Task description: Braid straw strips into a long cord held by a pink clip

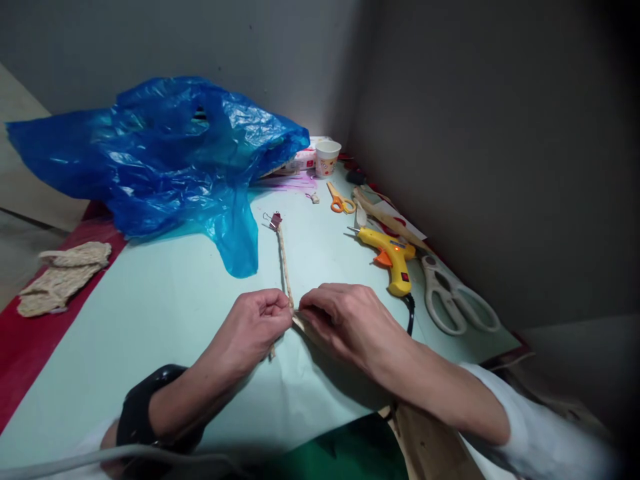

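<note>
A thin beige braided cord [285, 263] runs down the table toward me. Its far end is gripped by a dark red binder clip [275, 221] whose wire handles stick out to the left. My left hand [255, 327] pinches the near part of the cord, and a short tail hangs out below the fingers. Close beside it, my right hand [350, 320] is closed with fingertips on a pale strand that meets the cord; the hand itself hides most of that strand.
Right of the cord lie a yellow glue gun [393, 257], orange-handled scissors [341, 200] and large white-handled scissors [455, 297]. A crumpled blue plastic bag [170, 160] covers the back left. A paper cup [327, 160] stands behind; a woven beige piece [65, 277] lies far left.
</note>
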`<state>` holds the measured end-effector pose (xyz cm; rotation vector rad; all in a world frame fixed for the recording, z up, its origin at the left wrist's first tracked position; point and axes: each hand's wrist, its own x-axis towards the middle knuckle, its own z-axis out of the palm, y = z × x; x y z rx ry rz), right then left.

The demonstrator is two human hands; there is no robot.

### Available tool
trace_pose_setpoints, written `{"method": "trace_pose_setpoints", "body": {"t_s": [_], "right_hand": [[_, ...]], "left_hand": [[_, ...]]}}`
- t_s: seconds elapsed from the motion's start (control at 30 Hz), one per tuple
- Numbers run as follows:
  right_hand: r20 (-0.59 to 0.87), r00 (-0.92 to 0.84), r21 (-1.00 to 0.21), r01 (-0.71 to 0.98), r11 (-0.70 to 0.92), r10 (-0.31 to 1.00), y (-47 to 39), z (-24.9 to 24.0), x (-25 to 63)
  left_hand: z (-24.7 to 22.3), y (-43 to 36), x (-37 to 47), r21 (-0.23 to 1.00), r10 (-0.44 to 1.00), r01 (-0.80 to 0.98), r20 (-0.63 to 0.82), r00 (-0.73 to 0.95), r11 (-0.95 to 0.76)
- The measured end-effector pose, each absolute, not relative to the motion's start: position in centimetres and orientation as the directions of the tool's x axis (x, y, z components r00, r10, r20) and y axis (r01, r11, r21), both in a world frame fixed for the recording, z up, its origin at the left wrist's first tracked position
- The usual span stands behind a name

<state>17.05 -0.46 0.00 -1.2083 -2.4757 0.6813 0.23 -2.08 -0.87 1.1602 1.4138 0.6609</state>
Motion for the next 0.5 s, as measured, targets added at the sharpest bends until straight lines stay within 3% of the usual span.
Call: {"method": "trace_pose_setpoints", "body": {"t_s": [0.33,0.43,0.5], "right_hand": [[0.051,-0.512,-0.593,0.675,0.438,0.858,-0.9,0.1,17.5],[0.123,-0.519,-0.515,0.695,0.502,0.846,-1.8,-0.3,17.1],[0.227,-0.554,-0.393,0.7,0.596,0.801,-2.6,-0.7,16.6]], "left_hand": [[-0.8,-2.4,0.4,0.906,0.914,0.258,-0.379,0.147,0.335],[-0.9,-2.3,0.4,0.905,0.911,0.26,-0.383,0.152,0.337],[-1.0,-2.3,0.4,0.912,0.913,0.238,-0.376,0.157,0.334]]}}
